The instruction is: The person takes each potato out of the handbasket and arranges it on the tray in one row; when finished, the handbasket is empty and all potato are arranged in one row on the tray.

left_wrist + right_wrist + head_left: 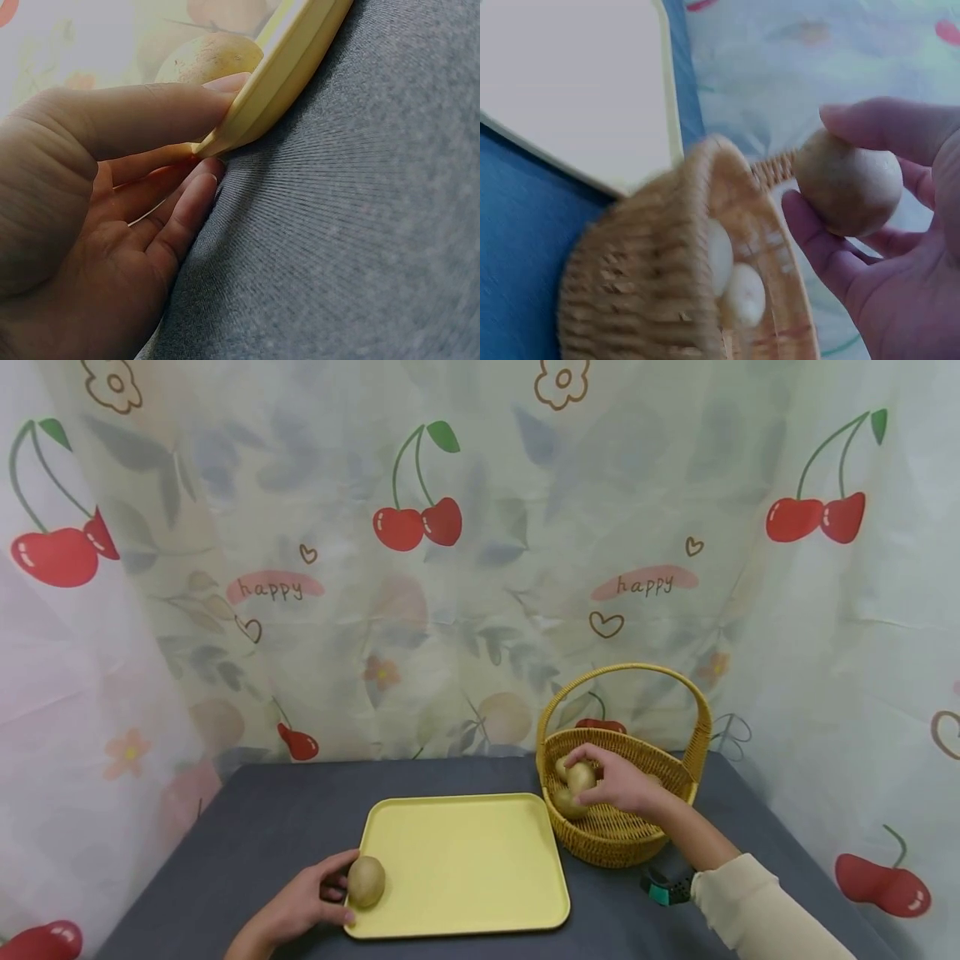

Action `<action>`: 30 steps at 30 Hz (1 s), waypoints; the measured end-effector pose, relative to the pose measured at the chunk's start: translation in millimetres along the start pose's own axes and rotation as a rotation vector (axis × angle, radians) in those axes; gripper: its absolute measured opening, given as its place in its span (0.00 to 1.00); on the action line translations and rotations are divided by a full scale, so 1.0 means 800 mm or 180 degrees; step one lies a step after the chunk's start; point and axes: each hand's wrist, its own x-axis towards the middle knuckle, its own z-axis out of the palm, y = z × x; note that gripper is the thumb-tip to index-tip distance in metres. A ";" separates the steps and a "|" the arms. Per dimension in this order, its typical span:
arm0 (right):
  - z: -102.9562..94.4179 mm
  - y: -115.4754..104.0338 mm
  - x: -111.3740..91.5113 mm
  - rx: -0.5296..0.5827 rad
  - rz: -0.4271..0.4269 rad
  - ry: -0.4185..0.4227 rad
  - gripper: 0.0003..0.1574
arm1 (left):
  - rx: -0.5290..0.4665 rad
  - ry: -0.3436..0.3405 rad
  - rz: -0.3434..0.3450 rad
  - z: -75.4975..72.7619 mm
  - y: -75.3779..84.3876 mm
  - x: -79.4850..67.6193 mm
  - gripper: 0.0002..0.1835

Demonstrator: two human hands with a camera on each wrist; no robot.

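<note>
My right hand [618,783] pinches a round potato [849,182] between thumb and fingers, over the wicker basket [611,852]. In the right wrist view, that potato is above the basket's rim, with pale potatoes [744,294] lower inside. Another potato [570,804] shows in the basket just below the hand in the head view. My left hand [303,897] is at the left edge of the yellow tray [465,864]. Its thumb lies against the tray's rim and its fingers curl in under the edge, as the left wrist view shows. One potato [366,882] rests on the tray beside that hand.
The basket's tall arched handle [626,667] rises at the back right of the dark-clothed table [300,810]. A black and teal band [666,888] is below the right forearm. A cherry-patterned curtain [480,610] hangs behind and along both sides.
</note>
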 end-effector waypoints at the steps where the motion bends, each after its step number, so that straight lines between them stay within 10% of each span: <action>1: 0.005 -0.002 -0.001 -0.0020 -0.0038 0.0008 0.29 | -0.0011 -0.0003 0.0007 0.000 -0.001 0.000 0.45; 18: 0.124 -0.022 0.023 -0.1129 -0.0419 -0.0044 0.38 | -0.0009 -0.0011 -0.0025 0.001 0.002 0.000 0.46; 30: 0.225 -0.026 0.062 -0.1308 -0.0185 -0.0186 0.43 | -0.0032 0.0021 0.0038 0.001 0.002 -0.002 0.46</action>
